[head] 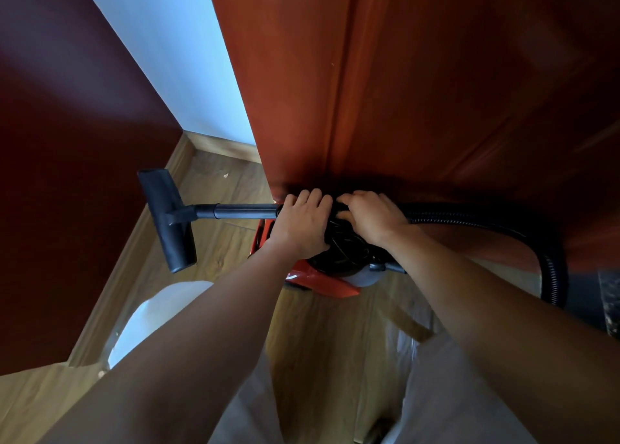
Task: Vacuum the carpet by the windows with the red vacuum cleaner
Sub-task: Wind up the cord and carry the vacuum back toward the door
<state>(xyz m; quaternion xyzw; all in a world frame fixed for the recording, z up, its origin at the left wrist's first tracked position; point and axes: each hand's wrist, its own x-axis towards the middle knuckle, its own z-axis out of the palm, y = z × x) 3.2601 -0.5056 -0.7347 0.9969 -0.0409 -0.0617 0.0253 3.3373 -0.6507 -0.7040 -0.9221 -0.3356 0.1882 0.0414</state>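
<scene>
Both my hands met above the red vacuum cleaner (pixel 317 281): left hand (pixel 303 224) gripping the wand (pixel 241 211), which stretched leftward; right hand (pixel 374 220) clutching the coiled cord (pixel 342 244).

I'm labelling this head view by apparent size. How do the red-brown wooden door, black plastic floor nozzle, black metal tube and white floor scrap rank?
Largest first:
1. red-brown wooden door
2. black plastic floor nozzle
3. black metal tube, near end under the left hand
4. white floor scrap
</scene>
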